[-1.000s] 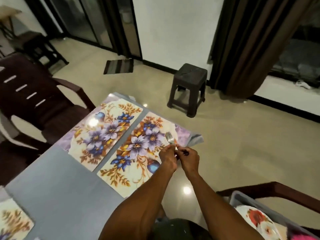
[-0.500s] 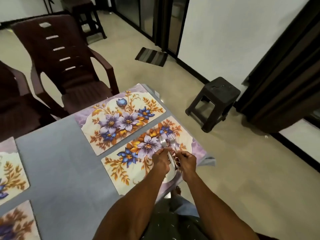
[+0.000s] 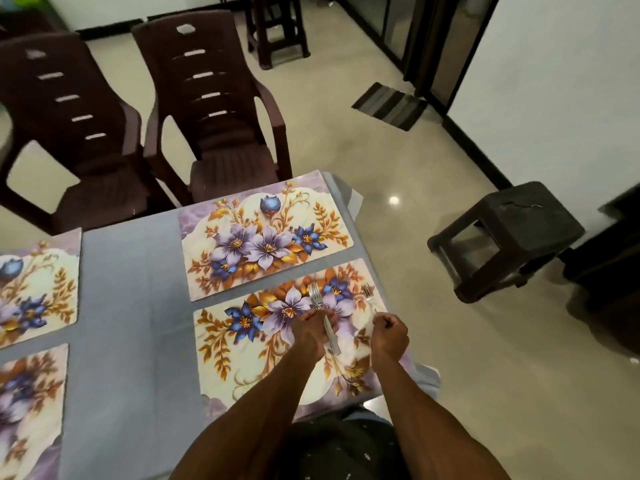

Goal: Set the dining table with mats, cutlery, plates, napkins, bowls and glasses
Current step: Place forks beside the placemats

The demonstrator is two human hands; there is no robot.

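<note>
Holding one fork each, both hands hover over the near mat (image 3: 242,362), taken here as the landmark. Left hand (image 3: 311,329) grips a fork (image 3: 317,299) by the handle, tines pointing away from the person, above the mat's centre flowers. Right hand (image 3: 389,332) is curled into a fist round a second fork (image 3: 369,296), tines over the mat's right edge. Neither grip is loose; both are closed on a handle. A long metal piece (image 3: 331,336) slants down from the left hand; cannot tell whether it is that fork's handle or separate cutlery.

Judgement: forks are being separated so each goes to its own side or setting; neither lies on the mat yet.

Count: mats, four in view: near mat, one (image 3: 266,237) directly beyond it, two (image 3: 38,289) (image 3: 31,393) to its left at the frame edge. Forks, two. Plates, napkins, bowls, glasses: none seen on the worktop (image 3: 131,306).

Beyond the far mat stand two chairs (image 3: 214,109). One stool (image 3: 509,237) sits on the floor right of the near mat.
</note>
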